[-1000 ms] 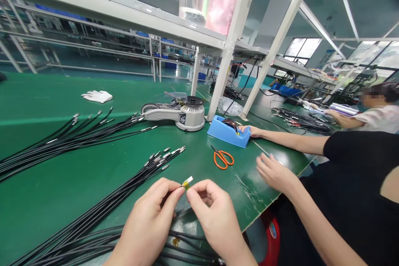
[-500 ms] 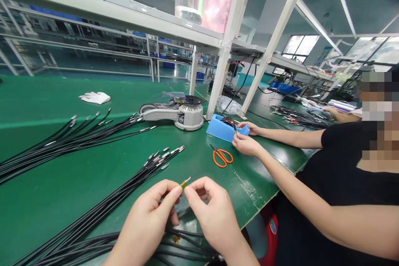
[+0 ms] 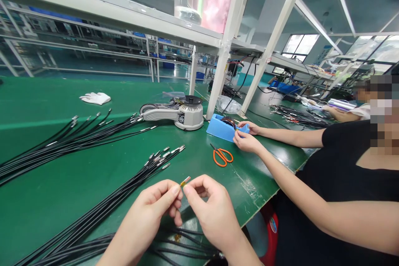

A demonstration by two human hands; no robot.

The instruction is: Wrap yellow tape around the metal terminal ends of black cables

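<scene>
My left hand (image 3: 153, 204) is closed in a pinch round a cable end (image 3: 187, 179) with a bright metal tip. Amber tape (image 3: 183, 183) wraps the cable end just below that tip. My right hand (image 3: 211, 203) is closed too, its thumb and forefinger pressed on the tape's right side. Beneath both hands runs a bundle of black cables (image 3: 93, 246), partly covered by my forearms. A second bundle of black cables (image 3: 124, 189) with metal ends lies to the left.
Orange-handled scissors (image 3: 222, 157) lie ahead. A co-worker's hands (image 3: 247, 139) hold tape at a blue tape dispenser (image 3: 220, 129). Behind stand a grey tape machine (image 3: 188, 116) and a white shelf post (image 3: 220, 66). More cables (image 3: 77, 143) and a white glove (image 3: 95, 98) are at left.
My right fingers have shifted slightly up along the cable end, and the tape now sits closer round it. My left fingers have loosened a little below. The co-worker has leaned back slightly.
</scene>
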